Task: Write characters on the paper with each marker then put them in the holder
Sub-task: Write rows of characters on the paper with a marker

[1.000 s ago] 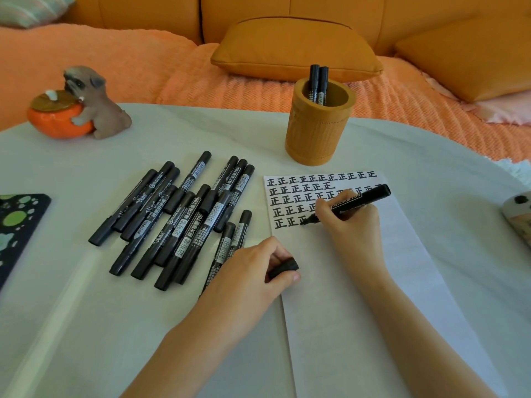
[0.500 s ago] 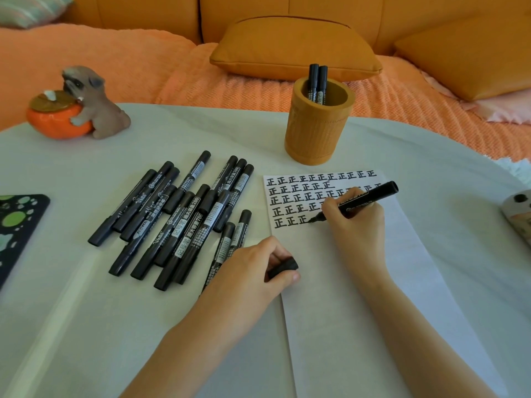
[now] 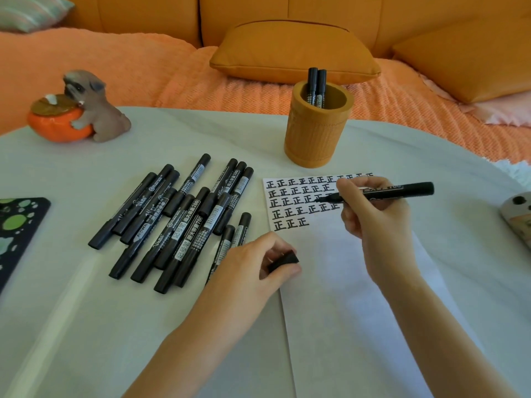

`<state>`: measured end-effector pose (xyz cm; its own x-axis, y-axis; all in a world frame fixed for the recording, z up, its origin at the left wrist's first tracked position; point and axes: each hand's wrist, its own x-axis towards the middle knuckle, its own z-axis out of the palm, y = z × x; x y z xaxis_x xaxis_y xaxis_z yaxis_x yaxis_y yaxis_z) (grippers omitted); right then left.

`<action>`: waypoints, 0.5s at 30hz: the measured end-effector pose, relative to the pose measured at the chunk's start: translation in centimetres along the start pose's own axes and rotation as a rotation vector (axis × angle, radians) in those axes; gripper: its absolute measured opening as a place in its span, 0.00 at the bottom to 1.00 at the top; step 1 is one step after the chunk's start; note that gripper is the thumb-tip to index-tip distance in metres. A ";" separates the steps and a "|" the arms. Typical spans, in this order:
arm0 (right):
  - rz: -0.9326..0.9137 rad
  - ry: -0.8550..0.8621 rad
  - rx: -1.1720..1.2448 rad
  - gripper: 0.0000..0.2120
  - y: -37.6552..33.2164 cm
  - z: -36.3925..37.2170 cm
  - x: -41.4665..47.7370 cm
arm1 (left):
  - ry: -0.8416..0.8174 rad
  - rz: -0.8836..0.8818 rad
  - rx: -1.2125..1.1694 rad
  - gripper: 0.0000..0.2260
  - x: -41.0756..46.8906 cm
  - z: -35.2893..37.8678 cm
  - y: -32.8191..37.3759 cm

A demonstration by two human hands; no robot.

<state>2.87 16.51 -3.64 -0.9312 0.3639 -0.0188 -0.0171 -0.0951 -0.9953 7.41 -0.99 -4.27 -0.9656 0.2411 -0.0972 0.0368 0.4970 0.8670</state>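
A view from above of a person's two bare forearms reaching over a table (image 3: pixel 86 326) covered in pale cloth. The right hand (image 3: pixel 373 216) grips an uncapped black marker (image 3: pixel 399 190) between curled fingers and thumb. The marker lies almost level, its tip pointing left over the third row of writing; whether the tip touches the sheet cannot be told. The white paper (image 3: pixel 339 297) lies lengthwise from the near edge of the table towards its middle. Its far end carries five rows of one repeated bold black character, and the last row holds three. The left hand (image 3: pixel 247 268) rests at the paper's left edge, thumb and curled fingers pinching the marker's black cap (image 3: pixel 283 261). Just left of the paper a loose heap of markers (image 3: pixel 184 214), all black and capped, lies slanting on the cloth. Just beyond the paper's far end stands a round tan holder (image 3: pixel 316 133) with two markers (image 3: pixel 316 81) upright inside. Near the far left edge a grey dog figurine (image 3: pixel 94 110) leans on an orange pot (image 3: pixel 57 124). A dark board with green shapes (image 3: pixel 17 225) sits at the left edge, and a pale object (image 3: pixel 517 214), cut off by the frame, at the right edge. Behind the table is an orange sofa with a cushion (image 3: pixel 293 47).
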 end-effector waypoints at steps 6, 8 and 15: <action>0.076 -0.180 0.005 0.13 -0.9 -0.1 -1.7 | 0.142 0.007 -0.216 0.07 0.4 -0.4 0.4; 0.080 -0.212 0.014 0.13 -1.0 0.2 -2.1 | 0.171 -0.012 -0.246 0.09 0.4 -0.3 0.5; 0.110 -0.221 0.013 0.14 -0.7 0.8 -2.7 | 0.203 -0.007 -0.265 0.09 0.4 -0.2 0.6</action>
<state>5.09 14.82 -2.82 -0.9848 0.1389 -0.1042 0.0853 -0.1356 -0.9871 6.97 -0.79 -3.72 -0.9982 0.0540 -0.0272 -0.0124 0.2576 0.9662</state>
